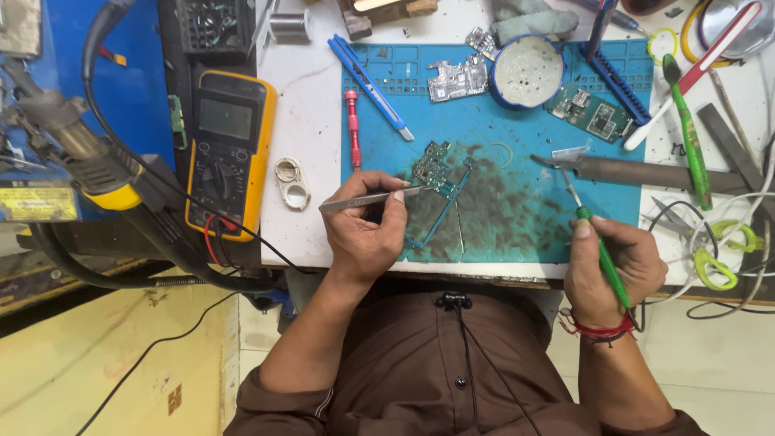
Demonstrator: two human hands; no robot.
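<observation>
Metal tweezers are gripped in the fingers of the left hand, their tips laid on a small green circuit board resting on the blue work mat on the counter. A green-handled soldering iron is held closed in the right hand, its tip raised just right of the board.

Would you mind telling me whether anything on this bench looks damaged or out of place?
The blue work mat is badly stained with dark grime around the circuit board. Nothing looks spilled or broken.
</observation>
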